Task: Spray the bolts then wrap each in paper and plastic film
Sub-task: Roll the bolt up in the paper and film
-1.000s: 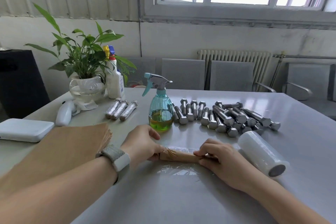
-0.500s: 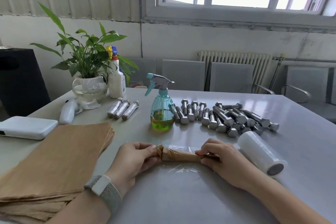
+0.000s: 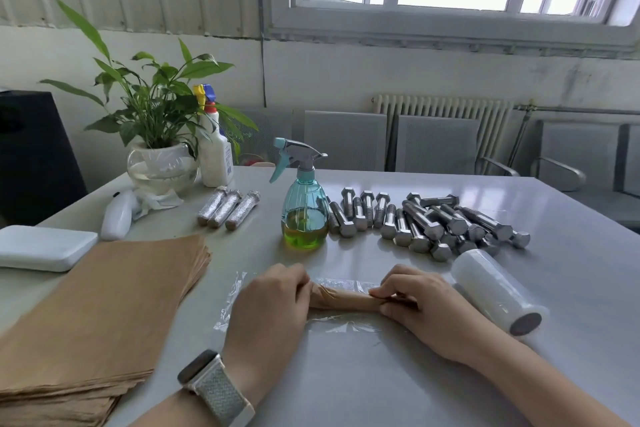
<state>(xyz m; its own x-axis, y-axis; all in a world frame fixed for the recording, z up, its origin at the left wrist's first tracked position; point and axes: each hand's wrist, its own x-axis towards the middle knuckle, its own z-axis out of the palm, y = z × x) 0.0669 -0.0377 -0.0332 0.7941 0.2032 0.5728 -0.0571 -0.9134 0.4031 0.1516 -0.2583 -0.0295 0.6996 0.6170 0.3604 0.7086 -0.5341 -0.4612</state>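
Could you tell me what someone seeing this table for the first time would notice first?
Probably the left hand and right hand gripping the ends of a paper-wrapped bolt on a sheet of plastic film at the near middle. Behind them stands a teal spray bottle, with a pile of bare bolts to its right.

Plain office or waiting room: grey laminate table (image 3: 450,374), row of grey metal chairs (image 3: 436,144), white ribbed radiator (image 3: 443,107).
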